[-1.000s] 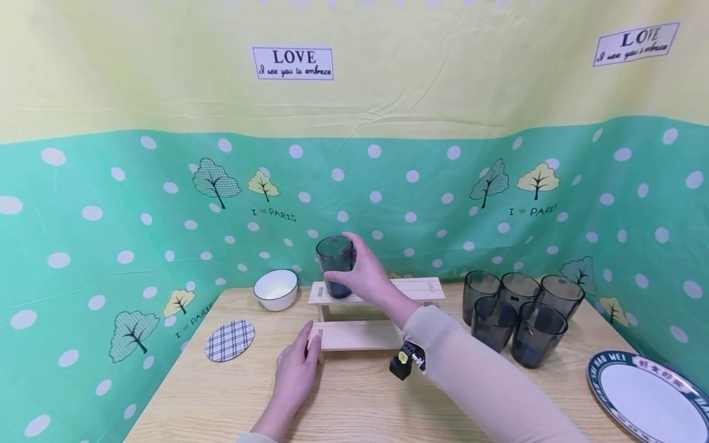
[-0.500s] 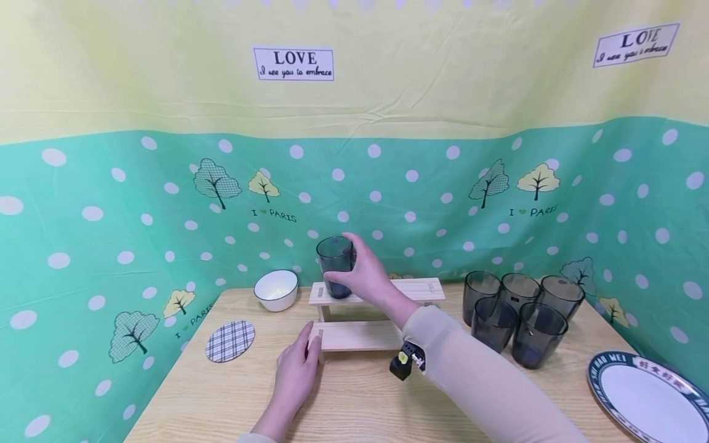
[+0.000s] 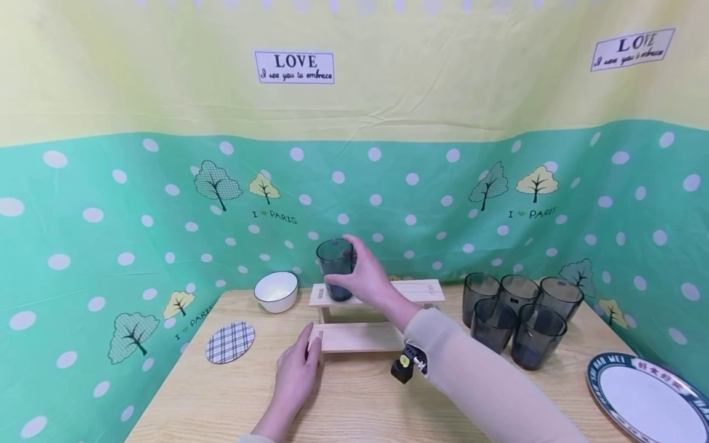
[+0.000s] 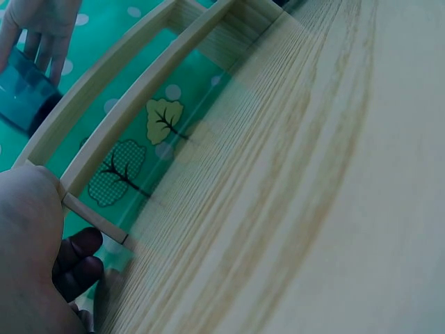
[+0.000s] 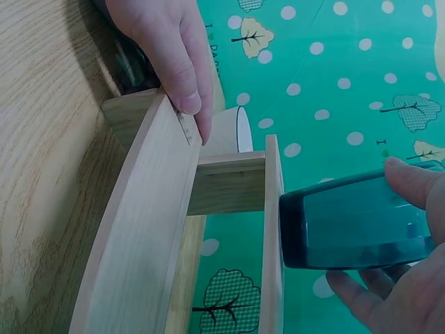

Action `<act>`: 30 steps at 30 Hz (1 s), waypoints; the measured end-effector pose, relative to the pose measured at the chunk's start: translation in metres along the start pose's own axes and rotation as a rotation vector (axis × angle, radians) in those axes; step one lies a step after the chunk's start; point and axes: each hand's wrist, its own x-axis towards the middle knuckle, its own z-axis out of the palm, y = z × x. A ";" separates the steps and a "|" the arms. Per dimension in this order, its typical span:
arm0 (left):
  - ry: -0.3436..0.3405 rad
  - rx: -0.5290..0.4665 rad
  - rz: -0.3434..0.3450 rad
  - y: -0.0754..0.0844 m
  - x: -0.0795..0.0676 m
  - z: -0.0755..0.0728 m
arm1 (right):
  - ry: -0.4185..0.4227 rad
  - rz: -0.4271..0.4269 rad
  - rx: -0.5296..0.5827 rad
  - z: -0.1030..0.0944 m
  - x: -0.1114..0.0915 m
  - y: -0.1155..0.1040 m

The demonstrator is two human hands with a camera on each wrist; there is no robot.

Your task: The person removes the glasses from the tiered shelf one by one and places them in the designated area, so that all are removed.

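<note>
A dark tinted drinking glass stands upright at the left end of the upper step of a two-step wooden rack. Around its side curl the thumb and fingers of my right hand. The right wrist view shows the glass with its base against the top board. My left hand grips the left end of the lower step, thumb on the wood. Seen from the left wrist, its other fingers bend in beside the rack's end piece; part of them is hidden.
Several more tinted glasses are grouped on the table right of the rack. A rimmed plate lies at the right edge. Left of the rack are a white bowl and a checked round mat. A patterned cloth hangs behind.
Only the head view has tipped slightly; both hands, the glass and the rack keep their places.
</note>
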 end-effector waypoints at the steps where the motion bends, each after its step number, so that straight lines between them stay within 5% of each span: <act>1: -0.003 0.000 -0.003 0.000 0.000 0.000 | -0.001 0.001 0.000 -0.001 -0.001 0.000; 10: -0.018 -0.006 -0.010 -0.001 -0.001 0.003 | -0.002 -0.002 0.000 -0.027 -0.017 -0.006; 30: -0.030 -0.006 -0.028 -0.003 0.000 0.001 | 0.005 0.037 0.023 -0.126 -0.069 -0.008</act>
